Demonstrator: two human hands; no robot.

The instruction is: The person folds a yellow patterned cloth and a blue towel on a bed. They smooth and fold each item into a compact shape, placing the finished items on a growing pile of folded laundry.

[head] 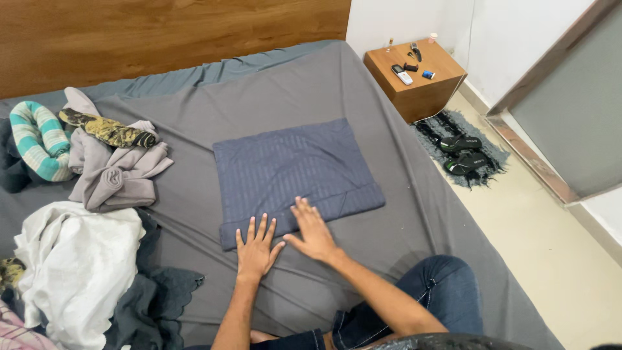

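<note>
- At the centre of the frame we see a folded blue-grey cloth (pixel 295 178) lying flat on the grey bedsheet (pixel 414 214).
- Our left hand (pixel 256 249) rests palm down, fingers spread, fingertips on the cloth's near edge.
- Our right hand (pixel 312 232) lies just beside it, also flat and spread, pressing the same edge; the thumbs nearly touch.
- What lies under either palm is hidden from us.
- At lower centre, a bent knee in blue jeans (pixel 434 295) is partly cut off by the bottom edge.
- At the left, a heap of clothes (pixel 113 172) sits above a white garment (pixel 78 266); a teal striped piece (pixel 35 139) is partly cut off.
- At upper right stands a wooden bedside table (pixel 414 81) with small items we cannot make out clearly.
- Below it, black sandals (pixel 463 154) sit on a dark mat (pixel 453 129).
</note>
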